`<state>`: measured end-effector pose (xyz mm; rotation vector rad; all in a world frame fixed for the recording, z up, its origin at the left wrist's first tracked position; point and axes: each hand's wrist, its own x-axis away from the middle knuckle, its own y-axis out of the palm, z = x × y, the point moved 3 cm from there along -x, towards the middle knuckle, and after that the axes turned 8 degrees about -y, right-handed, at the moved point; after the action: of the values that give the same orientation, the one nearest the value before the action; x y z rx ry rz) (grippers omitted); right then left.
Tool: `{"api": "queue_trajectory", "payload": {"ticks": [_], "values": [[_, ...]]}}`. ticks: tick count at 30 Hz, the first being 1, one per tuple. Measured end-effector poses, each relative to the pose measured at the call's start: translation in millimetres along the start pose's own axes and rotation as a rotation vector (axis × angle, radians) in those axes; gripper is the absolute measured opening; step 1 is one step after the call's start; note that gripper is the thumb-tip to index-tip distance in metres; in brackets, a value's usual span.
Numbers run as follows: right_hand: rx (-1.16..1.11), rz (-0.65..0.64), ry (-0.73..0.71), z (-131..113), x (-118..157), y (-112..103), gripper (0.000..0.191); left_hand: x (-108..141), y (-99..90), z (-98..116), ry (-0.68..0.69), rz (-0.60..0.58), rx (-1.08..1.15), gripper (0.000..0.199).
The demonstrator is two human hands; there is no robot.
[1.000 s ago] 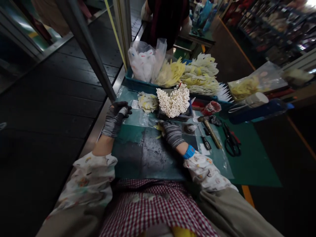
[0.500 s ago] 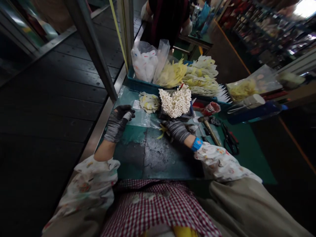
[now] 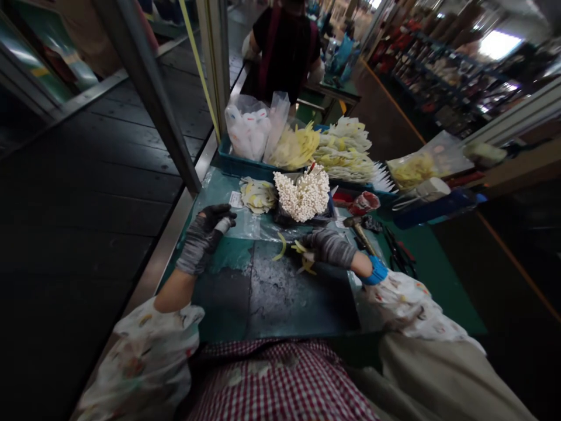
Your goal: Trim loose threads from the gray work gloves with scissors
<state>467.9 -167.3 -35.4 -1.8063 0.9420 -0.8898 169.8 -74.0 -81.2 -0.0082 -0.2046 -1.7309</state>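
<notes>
- One yellow strip (image 3: 280, 247) lies by itself at the near edge of the clear plastic (image 3: 248, 227), just left of the right hand (image 3: 331, 247) and not touching it.
- The right hand looks closed in a pinch on a few more strips (image 3: 302, 251) — they fan out from the fingertips, low over the dark board (image 3: 280, 298). They overlap, so I can't tell how many.
- The left hand (image 3: 205, 237) is off to the other side above the plastic, fingers half curled, one finger wrapped in white. Can't tell if anything's tucked in there.
- For handling these, I'd pinch lightly and close to one end. They look thin and bendy, so a hard squeeze would probably crease them.
- Gloves make it tricky to separate them, so roll the thumb sideways to slide one off — beats digging at it, imo.
- I'd bring the left hand in closer to help separate them.
- Watch the white bead bunch (image 3: 303, 196) and the hammer (image 3: 366, 238) behind the right hand. Easy to bump, I'd guess.
</notes>
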Motion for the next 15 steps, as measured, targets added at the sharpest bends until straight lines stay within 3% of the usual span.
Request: {"api": "queue_trajectory", "payload": {"ticks": [4, 7, 10, 13, 15], "values": [[-0.13, 0.138, -0.085, -8, 18, -47, 0.016, 2, 0.0, 0, -0.025, 0.001, -0.009, 0.058], [-0.208, 0.482, -0.047, 5, 8, -114, 0.025, 2, -0.6, 0, -0.024, -0.025, -0.027, 0.056], [0.137, 0.736, 0.197, 31, -32, -185, 0.029, 2, -1.5, 0, -0.024, -0.027, -0.047, 0.056], [0.225, 0.728, 0.309, 57, -91, -231, 0.047, 3, -0.7, 1, -0.029, -0.031, -0.081, 0.057], [0.259, 0.657, 0.363, 70, -129, -244, 0.04, 4, 0.6, 2, -0.028, -0.029, -0.111, 0.058]]}}
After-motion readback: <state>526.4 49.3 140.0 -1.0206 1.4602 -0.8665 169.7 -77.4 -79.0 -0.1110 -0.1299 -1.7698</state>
